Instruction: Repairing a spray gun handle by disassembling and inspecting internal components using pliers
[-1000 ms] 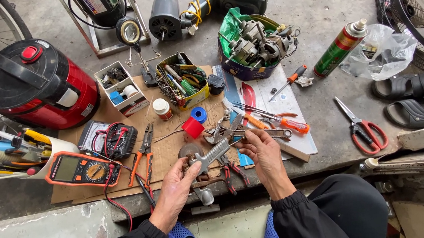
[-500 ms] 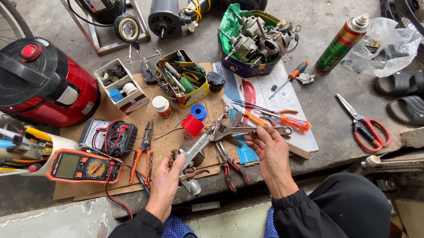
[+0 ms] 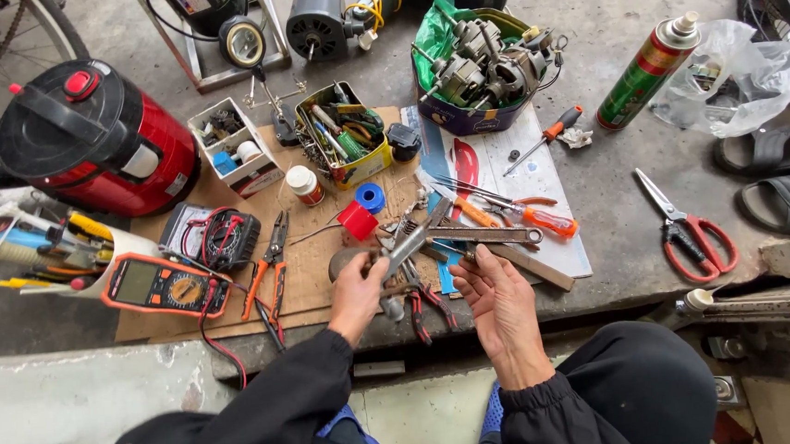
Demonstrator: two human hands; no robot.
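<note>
My left hand [image 3: 358,294] grips a metal adjustable wrench [image 3: 403,249] by its handle, its head pointing up and to the right over the cardboard [image 3: 314,255]. My right hand [image 3: 503,302] is held palm up beside it, fingers spread, with a small dark part near the fingertips; whether it holds that part I cannot tell. Between and beyond the hands lie red-handled pliers [image 3: 428,298], a long flat wrench [image 3: 489,236] and an orange-handled screwdriver [image 3: 543,221]. A red cube [image 3: 356,221] and a blue tape roll [image 3: 370,197] sit just past the wrench.
An orange multimeter [image 3: 163,286] and orange-handled cutters [image 3: 268,268] lie left. Behind are a red-black kettle [image 3: 97,141], parts boxes [image 3: 233,154], a tub of motor parts [image 3: 482,72], a green spray can [image 3: 644,70], red scissors [image 3: 687,225] and sandals [image 3: 781,176].
My left hand has lifted the wrench higher and shifted right. My right hand has drawn back from the tools and turned palm up.
</note>
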